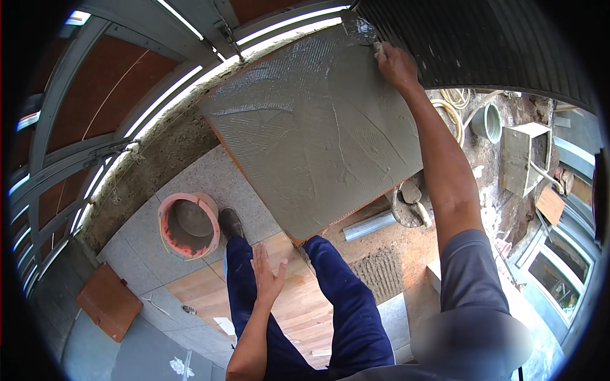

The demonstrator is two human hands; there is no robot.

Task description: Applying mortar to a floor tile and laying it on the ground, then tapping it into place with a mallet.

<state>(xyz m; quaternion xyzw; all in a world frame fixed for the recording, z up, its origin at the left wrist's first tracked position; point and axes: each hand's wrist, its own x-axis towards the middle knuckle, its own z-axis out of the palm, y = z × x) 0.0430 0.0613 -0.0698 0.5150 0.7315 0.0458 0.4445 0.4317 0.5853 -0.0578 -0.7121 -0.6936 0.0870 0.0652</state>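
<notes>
A large board or tile [292, 140] covered in grey, partly ridged mortar lies tilted in front of me, its orange edge showing. My right hand [397, 66] is closed round the handle of a trowel [359, 32], whose wet blade is at the board's far corner. My left hand [264, 273] is held low by my left leg with fingers stretched out, holding nothing. Left of my foot, a pink bucket [206, 209] with grey mortar inside stands on speckled floor tiles [146, 232].
Metal gate frames [95, 28] line the left, a corrugated dark sheet [476, 44] the upper right. At right are coiled hoses [454, 101], a grey-green bucket [488, 124], a wooden box [518, 159] and a metal bar [368, 225]. A brown square panel [109, 303] lies lower left.
</notes>
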